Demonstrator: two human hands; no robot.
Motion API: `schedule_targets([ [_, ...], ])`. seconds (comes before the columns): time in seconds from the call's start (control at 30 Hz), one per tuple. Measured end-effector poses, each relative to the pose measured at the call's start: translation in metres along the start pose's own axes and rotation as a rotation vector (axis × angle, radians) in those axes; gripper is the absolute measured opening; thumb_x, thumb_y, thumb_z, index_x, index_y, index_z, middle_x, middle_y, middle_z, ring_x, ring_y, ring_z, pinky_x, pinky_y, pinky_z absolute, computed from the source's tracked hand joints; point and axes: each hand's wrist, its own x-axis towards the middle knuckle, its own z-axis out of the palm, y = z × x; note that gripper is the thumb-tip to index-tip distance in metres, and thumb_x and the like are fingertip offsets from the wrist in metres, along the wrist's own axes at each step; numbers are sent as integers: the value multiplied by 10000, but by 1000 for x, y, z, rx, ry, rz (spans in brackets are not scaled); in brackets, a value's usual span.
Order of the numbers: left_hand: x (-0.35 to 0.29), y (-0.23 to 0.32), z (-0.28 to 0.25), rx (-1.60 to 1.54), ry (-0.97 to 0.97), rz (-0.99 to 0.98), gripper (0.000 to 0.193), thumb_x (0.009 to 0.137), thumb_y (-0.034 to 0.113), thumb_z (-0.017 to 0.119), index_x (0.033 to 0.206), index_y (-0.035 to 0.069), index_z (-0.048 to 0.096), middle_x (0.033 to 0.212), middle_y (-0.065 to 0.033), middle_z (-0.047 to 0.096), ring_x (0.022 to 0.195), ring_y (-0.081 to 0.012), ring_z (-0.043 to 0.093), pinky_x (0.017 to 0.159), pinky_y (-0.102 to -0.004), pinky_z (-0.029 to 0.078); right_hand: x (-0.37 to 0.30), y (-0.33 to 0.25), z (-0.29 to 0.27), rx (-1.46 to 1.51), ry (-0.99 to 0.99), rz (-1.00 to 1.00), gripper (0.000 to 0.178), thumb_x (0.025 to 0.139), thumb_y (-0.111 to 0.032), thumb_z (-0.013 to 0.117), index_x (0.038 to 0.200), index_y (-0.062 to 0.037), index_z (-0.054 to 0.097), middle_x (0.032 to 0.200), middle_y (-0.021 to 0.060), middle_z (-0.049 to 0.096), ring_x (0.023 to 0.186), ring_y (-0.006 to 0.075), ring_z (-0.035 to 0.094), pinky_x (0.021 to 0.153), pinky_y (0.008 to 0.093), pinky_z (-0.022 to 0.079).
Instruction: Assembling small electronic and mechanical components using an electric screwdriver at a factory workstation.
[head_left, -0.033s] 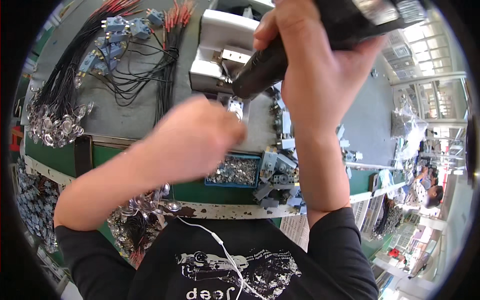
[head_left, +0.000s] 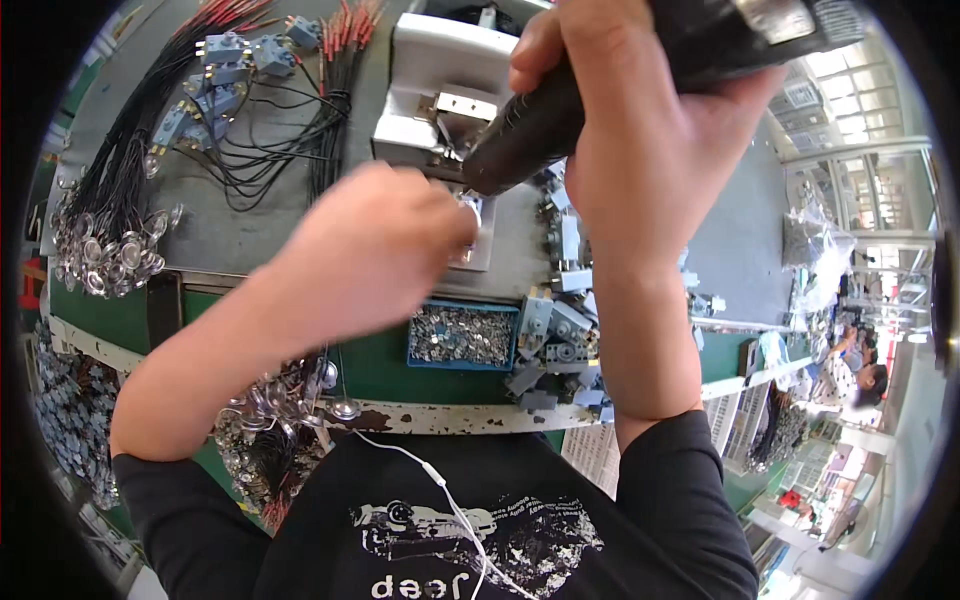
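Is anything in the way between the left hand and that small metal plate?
Nothing visible: the left hand is right at the metal plate, though contact is unclear. The black tool in the right hand slants in from the upper right.

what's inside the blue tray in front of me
The blue tray holds a heap of small silvery metal pieces. Anything beneath the top layer is covered, so I can't see it.

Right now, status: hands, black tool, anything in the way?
Right hand grips black tool, tip near metal plate. Left hand blurred, hold unclear, partly hiding plate. Grey parts heaped beside blue tray.
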Motion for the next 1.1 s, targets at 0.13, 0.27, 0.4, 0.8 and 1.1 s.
schedule_targets([
  [0.13,1,-11,9,-8,-7,-57,87,851,122,723,908,99,662,875,-48,650,904,-267,637,829,-408,481,-5,-8,-19,-24,11,42,334,876,66,759,1148,27,568,895,87,694,676,132,666,606,254,556],
  [0.27,-2,-12,24,23,-25,-75,127,869,171,742,924,106,649,895,-36,637,929,-261,621,839,-408,473,-20,-21,-31,-35,-5,96,317,873,66,761,1132,30,580,890,87,695,678,132,666,607,256,556],
  [0.4,-4,-14,28,24,15,-97,190,856,198,764,944,103,626,888,-42,632,923,-267,621,832,-411,476,-27,-22,-28,-32,-26,139,300,871,66,762,1116,32,592,885,88,696,680,133,667,609,257,555],
  [0.8,-2,-12,28,-8,-7,-143,338,855,210,777,1089,89,566,917,-50,662,945,-283,635,834,-422,490,-27,-29,-29,-19,-120,256,249,863,67,767,1068,38,627,870,89,700,684,134,668,613,261,554],
  [1.1,-5,-13,31,7,-11,-181,401,872,219,767,1194,61,587,1107,-94,643,1057,-304,642,899,-432,521,-22,-24,-27,-18,-216,358,211,857,67,770,1031,43,654,858,89,702,688,135,669,616,265,553],
])
